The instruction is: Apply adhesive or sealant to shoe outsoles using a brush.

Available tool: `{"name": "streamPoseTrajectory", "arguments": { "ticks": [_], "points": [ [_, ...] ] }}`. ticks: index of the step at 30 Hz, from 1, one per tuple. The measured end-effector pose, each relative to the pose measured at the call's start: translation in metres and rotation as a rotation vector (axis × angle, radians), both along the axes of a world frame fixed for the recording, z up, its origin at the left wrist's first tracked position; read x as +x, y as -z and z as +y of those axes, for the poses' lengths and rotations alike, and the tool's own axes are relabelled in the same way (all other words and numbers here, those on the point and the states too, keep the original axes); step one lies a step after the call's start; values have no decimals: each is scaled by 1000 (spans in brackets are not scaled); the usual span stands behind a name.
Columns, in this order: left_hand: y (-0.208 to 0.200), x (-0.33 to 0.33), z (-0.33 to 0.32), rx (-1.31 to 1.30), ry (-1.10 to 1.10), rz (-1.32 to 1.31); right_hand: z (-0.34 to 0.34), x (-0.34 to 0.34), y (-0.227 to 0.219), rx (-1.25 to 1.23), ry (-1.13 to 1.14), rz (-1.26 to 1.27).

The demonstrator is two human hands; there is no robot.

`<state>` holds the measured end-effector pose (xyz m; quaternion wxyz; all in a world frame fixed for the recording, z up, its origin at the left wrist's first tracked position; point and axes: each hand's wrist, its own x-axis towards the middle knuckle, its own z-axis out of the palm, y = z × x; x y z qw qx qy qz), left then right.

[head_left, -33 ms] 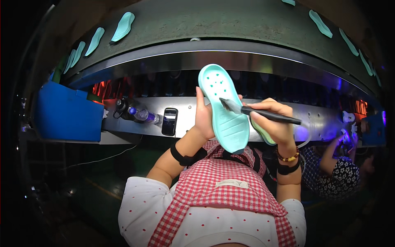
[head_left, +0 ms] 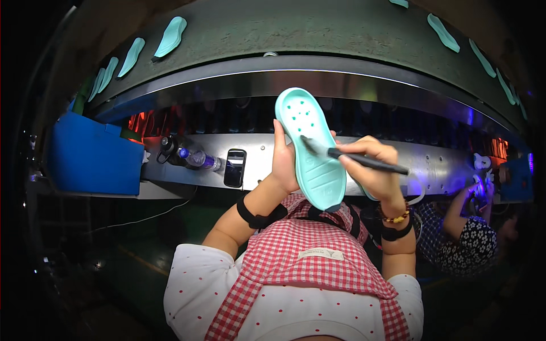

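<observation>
Mint sole [head_left: 322, 179] held in the left hand [head_left: 283, 163], brush [head_left: 371, 163] pinched in the right hand [head_left: 380, 182] — imo keep the sole steady and let the bristles [head_left: 311, 146] sweep lightly.

Free ledge [head_left: 259, 165] between phone [head_left: 234, 167] and left grip [head_left: 284, 162], metal rail [head_left: 227, 81] beyond

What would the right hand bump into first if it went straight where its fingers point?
Most likely the pale turquoise sole, just left of the right hand. The brush it holds already seems to touch the sole, though the exact gap to the fingers is hard to judge.
</observation>
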<state>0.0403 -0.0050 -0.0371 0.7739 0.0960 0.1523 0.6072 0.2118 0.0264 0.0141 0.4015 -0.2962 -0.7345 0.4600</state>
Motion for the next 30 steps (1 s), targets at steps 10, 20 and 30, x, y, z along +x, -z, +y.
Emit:
{"name": "streamPoseTrajectory", "arguments": {
  "ticks": [10,20,30],
  "points": [
    [-8,-3,-1,133,-104,-14,-8,13,-21,144,-90,-23],
    [-26,-9,8,203,-244,-5,-5,16,-6,-15,-136,62],
    [-43,-14,0,200,-216,144,-16,-1,11,-756,-272,657]
  ]
}}
